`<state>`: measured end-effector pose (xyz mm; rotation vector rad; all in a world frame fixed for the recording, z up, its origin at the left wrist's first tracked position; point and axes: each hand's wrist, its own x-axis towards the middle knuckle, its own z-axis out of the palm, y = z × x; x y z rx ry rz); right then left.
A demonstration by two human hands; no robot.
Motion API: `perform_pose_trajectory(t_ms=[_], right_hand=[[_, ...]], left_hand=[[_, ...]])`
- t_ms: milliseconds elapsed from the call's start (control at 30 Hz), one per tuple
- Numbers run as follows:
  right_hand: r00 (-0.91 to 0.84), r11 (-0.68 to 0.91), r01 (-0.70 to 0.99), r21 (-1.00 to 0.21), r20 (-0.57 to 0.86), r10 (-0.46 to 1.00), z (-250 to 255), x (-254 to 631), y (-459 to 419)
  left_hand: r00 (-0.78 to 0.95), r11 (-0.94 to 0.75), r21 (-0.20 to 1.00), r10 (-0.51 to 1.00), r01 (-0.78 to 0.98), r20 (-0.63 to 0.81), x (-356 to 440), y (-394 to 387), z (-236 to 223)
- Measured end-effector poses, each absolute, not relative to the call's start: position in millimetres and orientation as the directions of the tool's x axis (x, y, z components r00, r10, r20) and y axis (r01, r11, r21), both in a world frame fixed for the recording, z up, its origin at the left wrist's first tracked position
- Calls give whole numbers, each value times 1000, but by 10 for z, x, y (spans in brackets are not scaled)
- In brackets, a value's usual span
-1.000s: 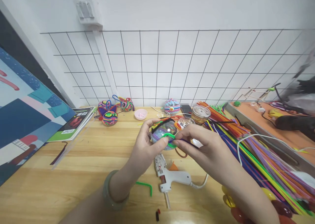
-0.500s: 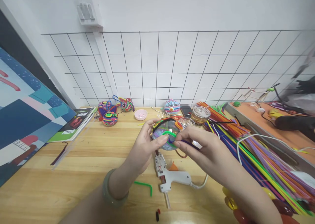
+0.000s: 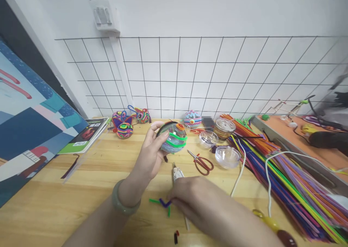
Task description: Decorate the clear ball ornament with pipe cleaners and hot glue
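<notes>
My left hand (image 3: 152, 145) is closed around a clear plastic ball (image 3: 178, 131) decorated with green pipe cleaner strips, an orange piece on top and bluish-purple yarn-like strands below. Lower down, my right hand (image 3: 190, 196) pinches a bent purple pipe cleaner (image 3: 165, 203) just above the table. Under that hand lies a white hot glue gun (image 3: 178, 172), mostly covered, its nozzle toward the ball. A bent green pipe cleaner (image 3: 154, 201) rests on the wood, partly behind the purple one. Red-handled scissors (image 3: 202, 163) lie to the right of the ball.
Two clear plastic half-shells (image 3: 227, 157) and a lidded jar (image 3: 224, 127) stand right of centre. Many coloured pipe cleaners (image 3: 280, 189) fill the right side, with a white cord (image 3: 241, 167) nearby. Finished yarn balls (image 3: 125, 129) and a magazine (image 3: 85, 136) sit at the back left.
My right hand has left the ball and come down toward me with the purple pipe cleaner, over the glue gun. My left hand has shifted slightly left with the ball, uncovering the scissors.
</notes>
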<state>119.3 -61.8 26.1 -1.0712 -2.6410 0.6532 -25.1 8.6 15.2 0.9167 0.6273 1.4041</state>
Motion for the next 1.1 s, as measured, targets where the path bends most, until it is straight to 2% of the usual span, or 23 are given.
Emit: perform_pose_trajectory(t_ms=[133,167,233,367,500,600,733,800,833,933,1100], right_hand=[[-737,727,672,-143,-29,676,-235,708,-689],[-727,723,684,-94,-5,687,-361,608,-708],[-727,724,686,-71,-46,685,-560,459,-746],[-724,719,687,-106,-24,689,-618,399,-762],[-619,596,776,-205,-66,783,-314,700,-584],[-495,481,865,-145,-81,865,-160,1069,-413],[-395,388,918,-80,-128,910,-299,1462,-385],[-422,405,905,-129,-158,893,-455,1546,-453],[-443,407,889,-209,-167,881,-534,1559,-491],[-414,372,889,-266,-123,902,-730,1526,-576],[-412,406,882,-239,25,911,-884,1468,-586]], left_hand=[[23,-136,837,984,-530,174,-284,96,174],[15,-151,837,982,-525,187,-292,95,180],[1,-171,835,980,-523,201,-310,89,195],[-19,-182,817,978,-547,206,-353,74,228],[-1,-183,803,975,-567,222,-397,74,261],[8,-193,800,971,-568,239,-417,83,274],[54,-142,782,974,-607,219,-419,88,261],[95,-107,782,973,-614,208,-412,86,246],[112,-95,787,973,-609,203,-408,85,239],[131,-72,814,975,-577,179,-390,82,219],[101,-87,849,981,-521,163,-346,86,195]])
